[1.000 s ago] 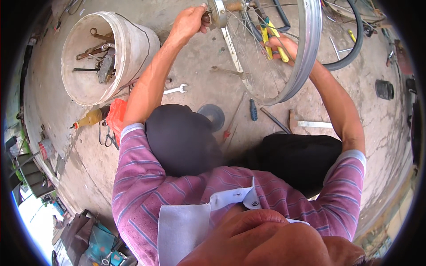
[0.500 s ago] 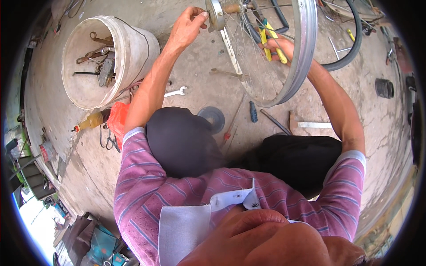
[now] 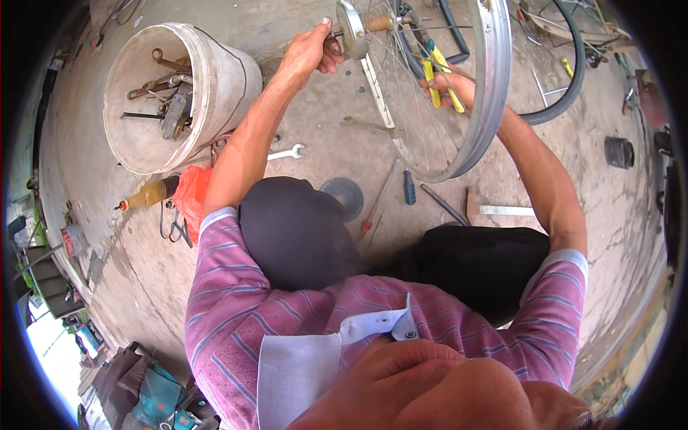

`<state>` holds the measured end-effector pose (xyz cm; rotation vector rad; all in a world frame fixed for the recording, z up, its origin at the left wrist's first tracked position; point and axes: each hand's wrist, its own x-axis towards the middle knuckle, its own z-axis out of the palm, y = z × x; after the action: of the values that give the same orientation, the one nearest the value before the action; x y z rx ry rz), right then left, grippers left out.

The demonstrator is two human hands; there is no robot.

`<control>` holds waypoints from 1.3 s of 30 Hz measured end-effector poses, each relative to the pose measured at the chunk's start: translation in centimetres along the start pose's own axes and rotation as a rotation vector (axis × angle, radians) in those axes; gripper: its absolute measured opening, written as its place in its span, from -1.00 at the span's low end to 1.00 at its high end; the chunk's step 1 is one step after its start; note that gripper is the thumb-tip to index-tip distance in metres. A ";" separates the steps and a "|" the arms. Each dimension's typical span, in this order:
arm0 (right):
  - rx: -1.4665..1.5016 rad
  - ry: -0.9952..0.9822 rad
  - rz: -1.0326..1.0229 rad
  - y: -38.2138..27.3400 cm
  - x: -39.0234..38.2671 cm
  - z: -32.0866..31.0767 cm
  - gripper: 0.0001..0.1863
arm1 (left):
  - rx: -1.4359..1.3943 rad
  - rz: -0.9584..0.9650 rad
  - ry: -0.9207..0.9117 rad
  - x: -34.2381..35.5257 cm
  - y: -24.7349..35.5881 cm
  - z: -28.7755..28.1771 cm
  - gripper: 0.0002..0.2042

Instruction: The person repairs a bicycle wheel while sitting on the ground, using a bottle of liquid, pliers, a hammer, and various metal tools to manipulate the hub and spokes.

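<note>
View: head camera, looking down on a person at work above a concrete floor (image 3: 308,115).
Wheel: the spoked wheel (image 3: 493,93) stands edge-on at the far centre, right of the bucket (image 3: 231,79); whether its rim meets the floor is unclear.
Slip risk: the pliers (image 3: 428,70) could skid off the hub (image 3: 378,24) side if their bite is shallow or the handles twist, perhaps bending a spoke or pinching knuckles.
Tilt risk: the wheel could lean or turn, likely because support beyond the two hands is hard to make out.
Left hand: the left hand (image 3: 304,56) closes in a loose pinch, thumb and curled fingers around the axle end (image 3: 336,34), just beside the round metal drum (image 3: 351,29).
Right hand: the right hand (image 3: 464,86), seen through the spokes, wraps the yellow-and-green pliers handles, which stand slightly apart; the tool's jaws point toward the hub's right side, their contact hard to tell.
Floor tools: an open-end wrench (image 3: 287,153) lies near the bucket, a blue-handled screwdriver (image 3: 410,188) just near of the rim, a hammer (image 3: 506,211) farther right.
</note>
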<state>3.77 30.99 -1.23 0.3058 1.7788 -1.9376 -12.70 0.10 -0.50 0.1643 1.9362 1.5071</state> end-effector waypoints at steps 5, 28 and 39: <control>-0.041 0.064 0.053 -2.7 -1.0 1.0 -0.20 | 0.251 0.526 0.272 -0.7 0.3 1.4 -0.55; 0.147 -0.015 0.063 1.9 1.2 -2.0 -0.48 | 0.536 0.556 0.267 -0.7 -0.9 0.6 -0.63; 0.118 -0.022 0.075 1.7 1.5 -2.3 -0.35 | 0.062 0.166 0.121 0.5 0.6 0.5 -0.62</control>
<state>3.02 32.85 -3.73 0.3853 1.6190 -1.9886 -12.96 0.91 -0.23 0.2733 2.1105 1.5971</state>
